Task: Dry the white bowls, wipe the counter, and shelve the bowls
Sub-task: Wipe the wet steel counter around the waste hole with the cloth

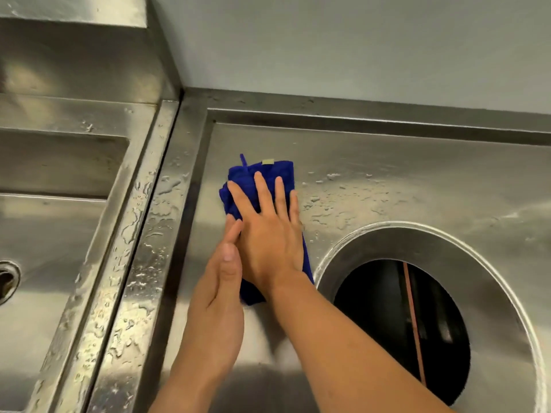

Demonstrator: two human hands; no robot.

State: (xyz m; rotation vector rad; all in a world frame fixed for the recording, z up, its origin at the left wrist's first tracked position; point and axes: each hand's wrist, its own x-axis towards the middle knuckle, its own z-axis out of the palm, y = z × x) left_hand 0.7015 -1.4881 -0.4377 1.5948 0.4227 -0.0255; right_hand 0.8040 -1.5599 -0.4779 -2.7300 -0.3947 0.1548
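A folded blue cloth (268, 174) lies flat on the wet steel counter (402, 174). My right hand (268, 231) presses down on it with fingers spread and palm flat. My left hand (220, 281) rests against the cloth's left edge, its fingers tucked beside the right hand. Water drops cover the counter to the right of the cloth. No white bowls are in view.
A round waste hole (399, 323) opens in the counter just right of my right forearm. A steel sink basin (44, 234) with a drain (6, 281) lies at the left, past a wet raised rim (140, 234). A grey wall (357, 40) backs the counter.
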